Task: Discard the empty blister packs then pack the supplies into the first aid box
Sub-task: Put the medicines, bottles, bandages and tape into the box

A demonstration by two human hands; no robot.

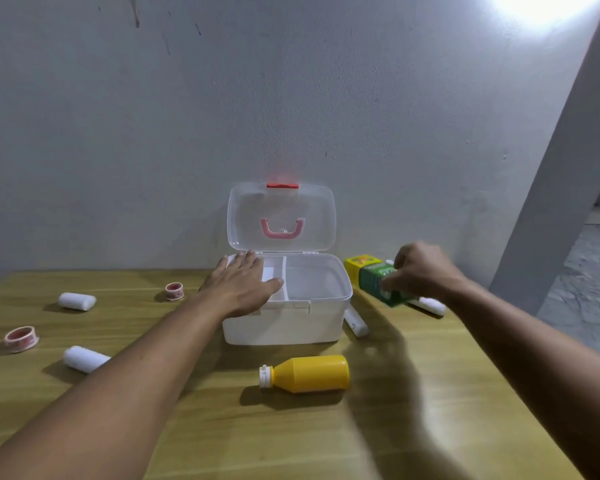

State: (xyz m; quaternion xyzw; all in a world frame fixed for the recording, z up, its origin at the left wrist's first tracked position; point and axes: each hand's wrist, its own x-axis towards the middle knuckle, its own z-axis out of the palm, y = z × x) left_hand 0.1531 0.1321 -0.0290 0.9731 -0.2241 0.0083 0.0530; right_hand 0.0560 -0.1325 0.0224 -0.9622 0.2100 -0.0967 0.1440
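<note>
- The left hand (245, 284) lies flat, fingers straight and together, on the left part of the open first aid box (284, 306), covering its left rim and part of the inner tray.
- The right hand (421, 270) curls its fingers round a green carton (381, 284), gripping it just right of the box; the carton is tilted and blurred, so its print cannot be read.
- Behind the carton a yellow carton (359, 266) stands on the table, near the wall.
- The box sits at the back middle of the table, its long axis running left to right; its clear lid (281, 216) stands upright against the wall, with a pink handle and a red latch at the top.
- A yellow bottle (309, 374) lies on its side in front of the box, long axis left to right, white cap pointing left.
- Two white rolls (77, 301) (84, 358) and two tape rolls (174, 291) (21, 338) lie on the left of the table; two white tubes (355, 322) (430, 305) lie to the right of the box.
- The wooden table (430, 427) stands against a pale grey wall (153, 133); at the right a pillar (561, 188) and a stretch of grey floor show.
</note>
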